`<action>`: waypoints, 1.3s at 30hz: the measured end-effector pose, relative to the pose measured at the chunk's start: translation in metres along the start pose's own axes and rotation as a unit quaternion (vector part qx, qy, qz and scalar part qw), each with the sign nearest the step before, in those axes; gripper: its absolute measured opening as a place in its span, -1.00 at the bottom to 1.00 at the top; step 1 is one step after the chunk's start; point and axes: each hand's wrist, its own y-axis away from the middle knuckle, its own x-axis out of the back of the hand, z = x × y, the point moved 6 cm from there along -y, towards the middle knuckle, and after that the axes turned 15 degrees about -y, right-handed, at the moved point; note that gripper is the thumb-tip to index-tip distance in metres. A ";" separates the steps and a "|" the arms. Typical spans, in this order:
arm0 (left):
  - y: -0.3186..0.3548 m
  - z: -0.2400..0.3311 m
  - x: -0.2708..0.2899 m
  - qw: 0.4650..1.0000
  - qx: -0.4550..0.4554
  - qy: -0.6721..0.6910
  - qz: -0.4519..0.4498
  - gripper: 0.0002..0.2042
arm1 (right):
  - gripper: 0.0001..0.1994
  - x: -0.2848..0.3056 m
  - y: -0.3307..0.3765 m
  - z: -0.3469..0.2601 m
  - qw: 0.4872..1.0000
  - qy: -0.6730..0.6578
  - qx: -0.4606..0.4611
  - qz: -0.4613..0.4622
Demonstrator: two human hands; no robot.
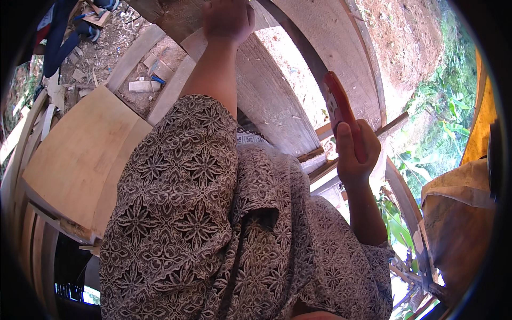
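My right hand (356, 152) is closed around the red handle of a hand saw (345, 106). The saw's long dark blade (304, 40) runs up and to the left, alongside a wide wooden board (336, 37). At the top edge, my left hand (226, 22) rests against wood, back of the hand toward me. Its fingers are mostly cut off by the picture's edge, so their grip is hidden. Below that hand lies another sawdust-covered plank (272, 90), separated from the wide board by a bright gap.
At the left stands a pale wooden panel (80, 160), beside more lengths of timber. Offcuts and a blue-handled tool (158, 79) lie on the chip-strewn ground. Another person's leg (56, 50) shows at upper left. Brown-orange sheeting (461, 213) hangs at the right, near green plants.
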 end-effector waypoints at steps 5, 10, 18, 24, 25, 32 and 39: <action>0.012 -0.002 0.000 1.000 0.011 -0.006 0.021 -0.73 | -0.66 0.030 -0.026 0.021 0.995 -0.053 -0.056 0.065; 0.017 -0.001 0.008 0.999 0.027 0.011 0.026 -0.76 | -0.65 0.028 -0.001 0.023 0.992 -0.102 -0.070 -0.004; 0.007 -0.004 -0.013 0.997 -0.016 -0.025 0.065 -0.76 | -0.61 -0.042 -0.052 0.044 0.994 -0.106 0.031 0.020; 0.006 -0.003 -0.021 0.995 -0.019 -0.044 0.086 -0.77 | -0.61 -0.051 -0.045 0.057 0.991 -0.110 0.064 0.027; 0.006 -0.003 -0.021 0.994 -0.016 -0.057 0.096 -0.78 | -0.62 -0.054 -0.044 0.059 0.992 -0.101 0.066 0.021; -0.004 -0.006 -0.027 0.996 0.041 -0.052 -0.053 -0.77 | -0.68 -0.062 -0.034 0.098 0.996 -0.069 0.064 0.001; -0.001 -0.004 -0.020 0.999 -0.002 -0.022 0.043 -0.79 | -0.77 -0.037 0.023 0.166 0.998 -0.021 0.066 0.000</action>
